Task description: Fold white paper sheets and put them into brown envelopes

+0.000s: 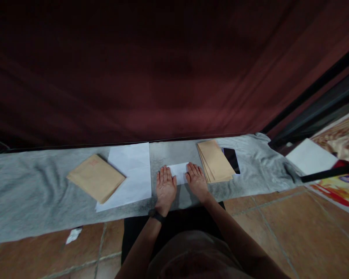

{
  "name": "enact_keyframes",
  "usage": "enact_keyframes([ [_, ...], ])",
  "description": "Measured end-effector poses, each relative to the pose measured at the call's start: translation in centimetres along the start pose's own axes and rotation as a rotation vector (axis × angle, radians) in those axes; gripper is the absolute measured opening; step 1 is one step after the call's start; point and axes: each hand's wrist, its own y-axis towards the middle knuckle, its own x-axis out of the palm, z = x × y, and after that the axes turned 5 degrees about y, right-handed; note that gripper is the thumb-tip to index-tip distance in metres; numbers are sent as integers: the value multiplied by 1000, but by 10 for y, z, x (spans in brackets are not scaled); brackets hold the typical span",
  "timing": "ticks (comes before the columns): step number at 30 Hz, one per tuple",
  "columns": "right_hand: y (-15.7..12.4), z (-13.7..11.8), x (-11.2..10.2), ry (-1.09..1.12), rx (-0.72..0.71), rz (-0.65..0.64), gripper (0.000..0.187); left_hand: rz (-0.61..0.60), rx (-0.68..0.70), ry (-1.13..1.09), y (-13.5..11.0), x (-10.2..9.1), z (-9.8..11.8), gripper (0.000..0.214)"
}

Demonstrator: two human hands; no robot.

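A small white sheet of folded paper [179, 173] lies on the grey cloth in front of me. My left hand [166, 186] rests flat on its left end, palm down, fingers stretched out; a dark watch is on that wrist. On the right end lies my right hand [196, 180], likewise flat with straight fingers. Just right of it is a fanned stack of brown envelopes [216, 161]. To the left, a pile of brown envelopes [96, 177] overlaps large white sheets of paper [135, 170].
A phone [232, 159] lies beside the right-hand envelopes. The grey cloth [29, 190] covers a long, narrow surface against a dark red curtain [163, 77]. A black bar [331, 172] and a white sheet [311, 157] are at the right. A white scrap [74, 235] lies on the tiled floor.
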Motion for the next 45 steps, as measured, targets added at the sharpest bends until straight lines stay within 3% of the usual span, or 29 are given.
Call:
enact_keyframes([
  [5, 0, 2, 1, -2, -15, -14, 50, -135, 237, -72, 0, 2, 21, 53],
  [8, -1, 3, 0, -4, -19, -27, 50, -173, 292, -72, 0, 5, 30, 54],
  [18, 0, 1, 0, 10, -14, 8, 50, -107, 155, -35, 13, 15, 21, 59],
  [29, -1, 1, 0, 9, -10, 16, 50, -57, 41, 6, -4, 8, -1, 67],
  [40, -1, -2, -4, 36, -48, 58, 50, -84, 2, 11, -4, 3, 4, 68],
  [45, -3, -18, -5, 162, -209, -84, 47, -135, 1, 24, -3, 1, 4, 69],
])
